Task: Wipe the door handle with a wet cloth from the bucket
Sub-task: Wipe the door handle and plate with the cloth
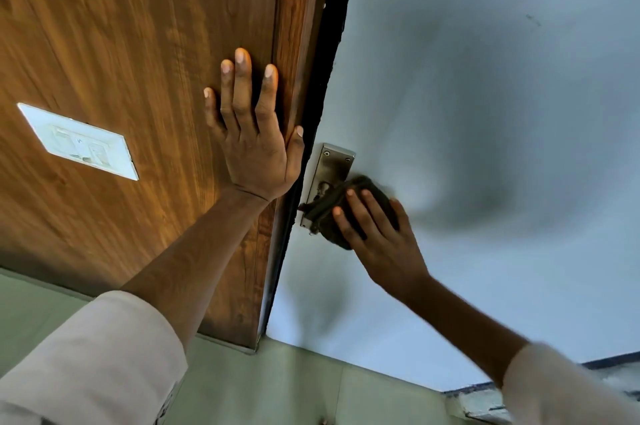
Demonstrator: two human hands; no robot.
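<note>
A metal door handle plate (335, 161) is fixed on the pale grey door (467, 95), close to its left edge. My right hand (375, 234) presses a dark cloth (332, 210) over the lower part of the plate, and the lever itself is hidden under the cloth. My left hand (254, 134) lies flat with fingers spread on the brown wooden panel (121, 44) beside the door edge, holding nothing. No bucket is in view.
A white switch plate (78, 142) sits on the wooden panel at the left. A dark gap (325, 78) runs between panel and door. Pale green floor (277, 390) shows below, with a threshold strip at the lower right.
</note>
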